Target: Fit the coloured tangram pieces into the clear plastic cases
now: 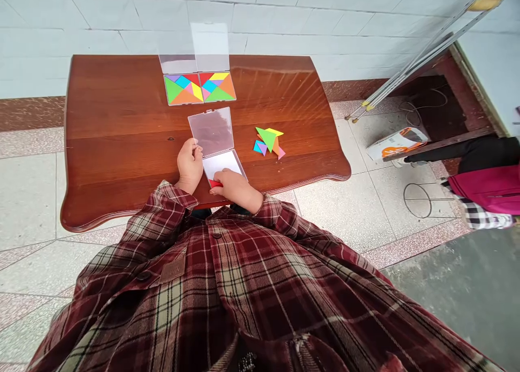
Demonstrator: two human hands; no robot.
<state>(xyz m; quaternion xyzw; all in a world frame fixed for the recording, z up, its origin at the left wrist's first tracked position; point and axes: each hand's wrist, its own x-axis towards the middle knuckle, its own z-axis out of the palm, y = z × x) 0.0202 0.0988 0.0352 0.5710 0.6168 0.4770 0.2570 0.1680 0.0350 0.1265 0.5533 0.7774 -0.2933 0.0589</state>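
A tangram box lies open near the table's front edge, its clear lid (212,131) folded back and its white tray (235,160) toward me. My left hand (189,163) has its fingers curled at the lid's lower left edge, pinching it. In the tray's near left corner is a red tangram piece (215,183), partly hidden under the fingers of my right hand (233,187). To the right, a loose pile holds a green triangle (266,138) on top, with blue, purple, orange, yellow and pink pieces around it.
Two filled tangram boxes, a left one (182,89) and a right one (218,86), stand at the back with lids raised near the wall. The brown wooden table (122,123) has curved edges. On the floor at right are a white carton (396,143) and another person (487,190).
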